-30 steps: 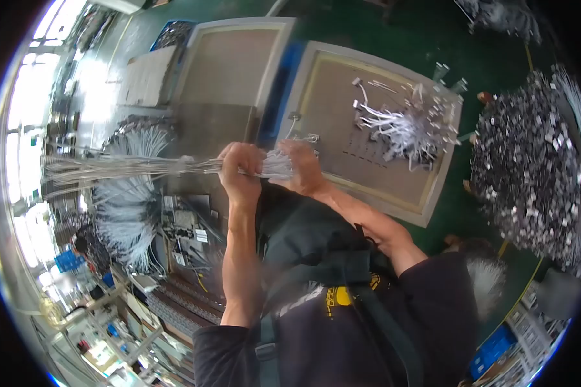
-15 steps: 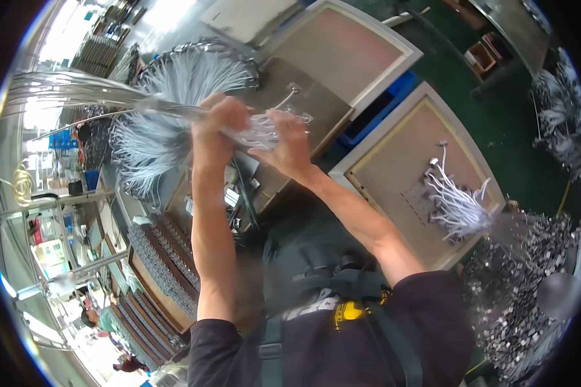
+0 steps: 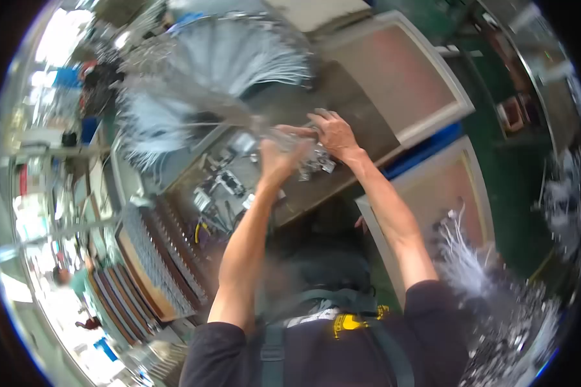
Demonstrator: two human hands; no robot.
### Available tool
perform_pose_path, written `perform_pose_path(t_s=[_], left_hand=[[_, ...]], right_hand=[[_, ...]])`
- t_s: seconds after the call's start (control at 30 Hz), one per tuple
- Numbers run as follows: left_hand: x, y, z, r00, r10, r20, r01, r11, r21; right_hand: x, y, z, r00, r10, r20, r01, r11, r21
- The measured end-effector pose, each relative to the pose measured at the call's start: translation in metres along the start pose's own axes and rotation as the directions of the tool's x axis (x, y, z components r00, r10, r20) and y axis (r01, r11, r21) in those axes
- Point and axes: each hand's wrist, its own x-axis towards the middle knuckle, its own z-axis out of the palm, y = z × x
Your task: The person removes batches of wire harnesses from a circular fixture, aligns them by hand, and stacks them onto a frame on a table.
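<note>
Wire bundle (image 3: 242, 115) is at the left hand (image 3: 281, 155), running from it to the far left in a motion-blurred sweep that overlaps the fan of pale wires (image 3: 265, 58). Left hand is closed round the bundle; blur hides the fingertips, so can't tell how tight. Right hand (image 3: 334, 134) is just right of the left, fingers bent and pointing toward it, over the connector end of the bundle; can't tell if it pinches anything. Small connector ends (image 3: 321, 165) show between the hands and on their near side, above the brown bench (image 3: 368, 122); contact with the bench unclear. Left of the left hand on the bench: metal fixtures (image 3: 229, 184), and a yellow-handled tool (image 3: 201, 232) closer to the near edge. Far right of the hands, pale-framed panel (image 3: 394, 68); nearer on the right, second framed panel (image 3: 423, 184) with a bunch of white wires (image 3: 461, 258) at its near end, well apart from both hands. Blue bin (image 3: 432, 143) sits between the panels. Near right: heap of small metallic parts (image 3: 516, 316), blurred. Near left: racked strips (image 3: 155, 251).
</note>
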Motion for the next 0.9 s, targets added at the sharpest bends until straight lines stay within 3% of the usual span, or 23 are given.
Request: perform_pose_path(t_s=[0.03,0.07,0.1,0.13,0.17,0.2,0.23,0.3,0.4,0.47,0.53,0.6,0.63,0.7,0.73,0.8,0.83,0.9], left_hand=[[-0.001,0.008,-0.001,0.999,-0.05,0.02,0.049,0.996,0.073],[-0.001,-0.002,-0.002,1.0,-0.021,-0.014,0.021,0.999,0.037],[-0.002,0.002,-0.003,0.986,-0.166,-0.015,0.167,0.977,0.132],[0.0,-0.002,-0.006,0.997,0.079,-0.007,-0.077,0.983,0.168],[-0.001,-0.022,-0.002,0.99,0.114,-0.082,-0.107,0.991,0.086],[-0.003,-0.017,-0.002,0.979,0.154,-0.137,-0.148,0.988,0.052],[-0.007,-0.006,-0.002,0.987,0.045,-0.153,-0.051,0.998,-0.032],[-0.01,-0.002,-0.003,0.983,-0.022,-0.18,0.003,0.994,-0.107],[-0.013,-0.004,-0.003,0.973,0.001,-0.229,-0.017,0.998,-0.067],[-0.017,-0.006,0.003,0.944,0.055,-0.325,-0.061,0.998,-0.009],[-0.016,-0.01,0.006,0.952,0.043,-0.304,-0.056,0.998,-0.035],[-0.013,-0.011,0.011,0.96,0.017,-0.281,-0.051,0.992,-0.114],[-0.013,-0.009,0.013,0.958,0.018,-0.285,-0.053,0.992,-0.117],[-0.009,-0.008,0.013,0.959,-0.083,-0.27,0.027,0.978,-0.207],[-0.006,-0.013,0.013,0.958,-0.081,-0.277,0.023,0.978,-0.208],[-0.004,-0.022,0.015,0.934,-0.045,-0.355,-0.027,0.98,-0.197],[-0.004,-0.024,0.015,0.933,-0.046,-0.357,-0.027,0.98,-0.198],[-0.002,-0.027,0.014,0.93,-0.129,-0.344,0.023,0.955,-0.295]], right_hand=[[0.014,0.003,0.017,0.98,-0.199,-0.016,0.198,0.978,-0.061],[0.022,0.011,0.028,0.942,-0.276,0.191,0.281,0.96,0.001],[0.028,0.024,0.036,0.847,-0.369,0.382,0.37,0.926,0.073],[0.028,0.029,0.043,0.847,-0.308,0.434,0.232,0.947,0.22],[0.034,0.018,0.026,0.802,-0.354,0.481,0.309,0.935,0.172],[0.035,0.012,0.023,0.844,-0.308,0.439,0.213,0.944,0.253],[0.04,0.0,0.014,0.847,-0.156,0.508,-0.045,0.932,0.36],[0.04,0.007,0.024,0.861,-0.083,0.502,-0.128,0.92,0.372],[0.039,-0.003,0.013,0.903,-0.037,0.429,-0.144,0.913,0.382],[0.039,-0.011,0.005,0.889,-0.091,0.449,-0.105,0.913,0.393],[0.031,-0.012,0.004,0.875,-0.13,0.466,-0.078,0.913,0.4],[0.021,-0.003,0.01,0.828,-0.009,0.56,-0.251,0.887,0.386],[0.015,0.001,0.009,0.827,-0.012,0.562,-0.248,0.89,0.383],[0.008,0.003,0.005,0.873,-0.159,0.461,0.055,0.971,0.232],[0.004,-0.001,0.003,0.871,-0.166,0.463,0.062,0.971,0.232],[-0.012,-0.009,0.0,0.916,-0.307,0.259,0.279,0.95,0.142],[-0.019,-0.008,0.004,0.915,-0.309,0.261,0.28,0.949,0.143],[-0.033,-0.009,0.017,0.902,-0.108,0.418,-0.053,0.933,0.355]])
